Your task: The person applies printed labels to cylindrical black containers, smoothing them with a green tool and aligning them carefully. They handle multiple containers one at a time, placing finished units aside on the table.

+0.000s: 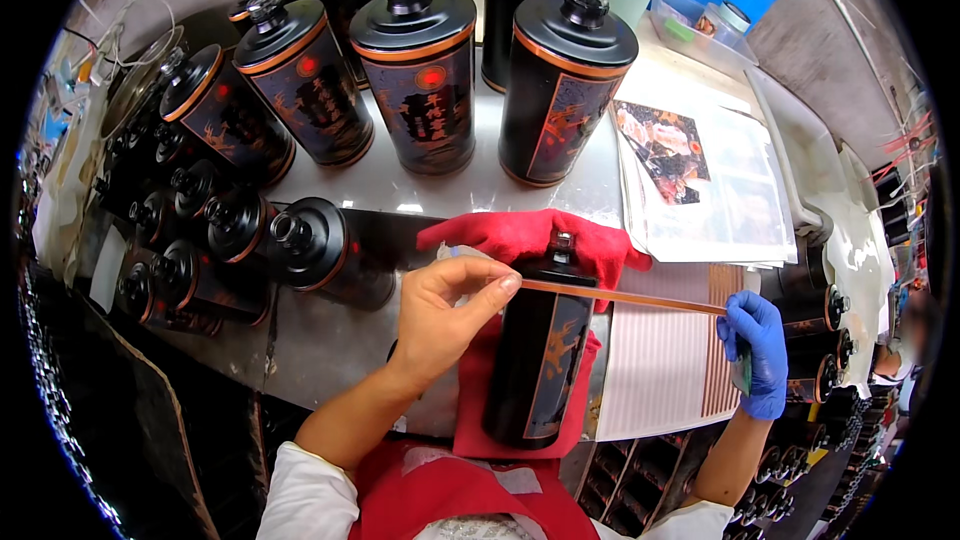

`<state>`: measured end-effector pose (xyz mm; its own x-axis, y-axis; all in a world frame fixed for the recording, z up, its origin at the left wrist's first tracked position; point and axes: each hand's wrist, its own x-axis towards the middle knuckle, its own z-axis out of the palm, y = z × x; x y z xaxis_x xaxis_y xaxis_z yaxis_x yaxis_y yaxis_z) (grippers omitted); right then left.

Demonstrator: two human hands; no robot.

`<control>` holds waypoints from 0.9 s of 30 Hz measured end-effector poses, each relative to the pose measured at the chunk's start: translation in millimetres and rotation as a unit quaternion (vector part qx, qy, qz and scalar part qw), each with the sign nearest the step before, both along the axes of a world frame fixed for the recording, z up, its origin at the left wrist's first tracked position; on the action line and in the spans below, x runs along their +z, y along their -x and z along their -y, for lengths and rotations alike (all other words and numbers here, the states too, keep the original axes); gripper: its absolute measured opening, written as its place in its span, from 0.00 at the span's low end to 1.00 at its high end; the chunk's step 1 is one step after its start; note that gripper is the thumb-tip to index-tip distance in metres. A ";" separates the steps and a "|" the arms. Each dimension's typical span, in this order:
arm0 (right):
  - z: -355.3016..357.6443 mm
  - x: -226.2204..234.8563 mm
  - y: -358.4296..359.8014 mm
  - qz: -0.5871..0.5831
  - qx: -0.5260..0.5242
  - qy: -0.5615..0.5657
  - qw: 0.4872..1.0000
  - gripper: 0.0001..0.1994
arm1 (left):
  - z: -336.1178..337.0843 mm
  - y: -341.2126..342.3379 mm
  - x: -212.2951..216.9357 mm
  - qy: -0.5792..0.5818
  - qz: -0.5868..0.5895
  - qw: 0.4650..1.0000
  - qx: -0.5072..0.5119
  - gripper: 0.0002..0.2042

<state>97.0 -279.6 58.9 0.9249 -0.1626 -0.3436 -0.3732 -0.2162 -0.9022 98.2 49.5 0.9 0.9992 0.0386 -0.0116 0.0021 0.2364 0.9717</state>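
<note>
A black bottle with a dark picture panel leans on a red cloth in front of me, its neck pointing away. A thin copper-coloured strip is stretched straight across to the right from the bottle's shoulder. My bare left hand pinches its left end between thumb and forefinger, close by the bottle. Gloved in blue, my right hand grips the other end, and a small greenish flat piece shows under its fingers. Below the strip lies a pale sheet of lines, with copper strips along its right side.
Several finished-looking black bottles with copper rims stand along the table's far side. More dark bottles crowd the left. Papers with a printed picture lie at the right, below a clear plastic tub. Racked bottles stand beyond my right hand.
</note>
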 end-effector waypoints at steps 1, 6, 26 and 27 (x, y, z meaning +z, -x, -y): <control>1.3 -2.6 -2.4 -0.004 -0.003 -0.002 1.000 0.06 | 1.7 -1.1 0.2 0.000 -0.010 1.000 0.003 0.03; 13.3 -17.4 -11.1 -0.014 -0.012 -0.012 1.000 0.06 | 7.7 -6.3 -5.4 -0.004 -0.019 1.000 0.014 0.02; 29.2 -36.5 -15.9 -0.022 -0.016 -0.034 0.999 0.06 | 27.1 -4.0 -7.6 0.095 -0.031 0.993 0.062 0.05; 29.0 -36.5 -16.0 -0.020 -0.018 -0.036 0.999 0.06 | 27.6 -3.8 -7.7 0.108 -0.032 0.991 0.066 0.05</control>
